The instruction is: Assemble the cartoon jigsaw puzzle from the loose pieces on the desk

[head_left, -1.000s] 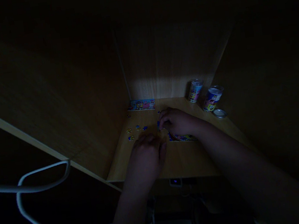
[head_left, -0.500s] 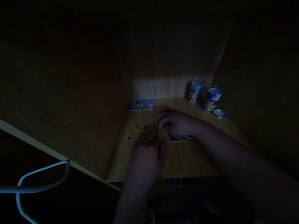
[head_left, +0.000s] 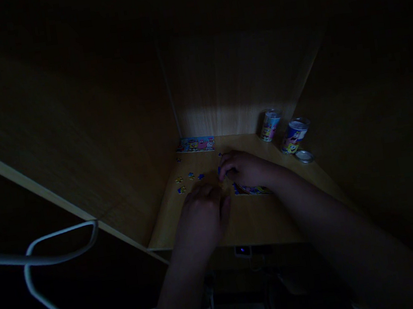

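In the dim light, my right hand (head_left: 245, 167) reaches over the wooden surface with its fingers curled in a pinch. A small blue jigsaw puzzle piece (head_left: 219, 170) shows at its fingertips, mostly covered. Partly under that wrist lies a joined strip of puzzle (head_left: 251, 190). My left hand (head_left: 203, 209) rests palm down, thumb apart from the loosely bent fingers, whose tips are partly hidden; I see nothing held there. Several loose pieces lie beyond it, among them a blue one (head_left: 201, 176) and a yellow-blue one (head_left: 182, 190). Another small piece (head_left: 220, 154) sits past my right fingers.
A flat cartoon puzzle picture (head_left: 195, 145) lies at the back left. Two cartoon-printed cans (head_left: 270, 126) (head_left: 294, 136) stand at the back right, beside a round metal lid (head_left: 304, 156). Wooden panels enclose the surface. A white cable (head_left: 47, 304) hangs at the left.
Almost nothing differs. The whole view has shifted very slightly, and both hands keep nearly the same pose and place.
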The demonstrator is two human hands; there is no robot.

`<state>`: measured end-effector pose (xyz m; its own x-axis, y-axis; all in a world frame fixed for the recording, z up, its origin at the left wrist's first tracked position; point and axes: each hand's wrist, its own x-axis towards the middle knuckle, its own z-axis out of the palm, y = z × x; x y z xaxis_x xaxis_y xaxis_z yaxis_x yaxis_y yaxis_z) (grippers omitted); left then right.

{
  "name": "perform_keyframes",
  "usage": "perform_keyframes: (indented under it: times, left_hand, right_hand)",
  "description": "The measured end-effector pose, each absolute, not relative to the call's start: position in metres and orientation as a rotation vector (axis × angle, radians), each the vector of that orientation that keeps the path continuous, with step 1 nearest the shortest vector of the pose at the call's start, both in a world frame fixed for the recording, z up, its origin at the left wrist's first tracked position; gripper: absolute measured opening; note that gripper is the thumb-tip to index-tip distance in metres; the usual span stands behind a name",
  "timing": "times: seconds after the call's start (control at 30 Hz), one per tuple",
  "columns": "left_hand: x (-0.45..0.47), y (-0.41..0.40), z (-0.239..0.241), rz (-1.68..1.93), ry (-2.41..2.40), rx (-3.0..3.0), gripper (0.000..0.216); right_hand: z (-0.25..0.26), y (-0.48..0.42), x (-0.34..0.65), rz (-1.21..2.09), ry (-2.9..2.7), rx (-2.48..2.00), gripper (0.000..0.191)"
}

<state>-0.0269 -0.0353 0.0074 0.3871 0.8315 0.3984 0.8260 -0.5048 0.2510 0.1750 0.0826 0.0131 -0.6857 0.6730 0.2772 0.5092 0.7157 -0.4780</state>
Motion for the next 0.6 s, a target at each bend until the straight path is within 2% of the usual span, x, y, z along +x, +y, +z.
perform_keyframes:
  times: [0.47,0.6]
  left_hand:
    - [-0.0279,-0.0347,0.0044,0.737,1.587,2.653,0.015]
    - [-0.0268,-0.0387,0.0091,0.731,1.458,2.716,0.019]
  right_hand:
    - [0.0157,0.0812,0.1768,0.466,-2.453,-0.809,0.042]
    - [0.0138,0.0831,0.1776,0.46,-2.451,-0.807,0.042]
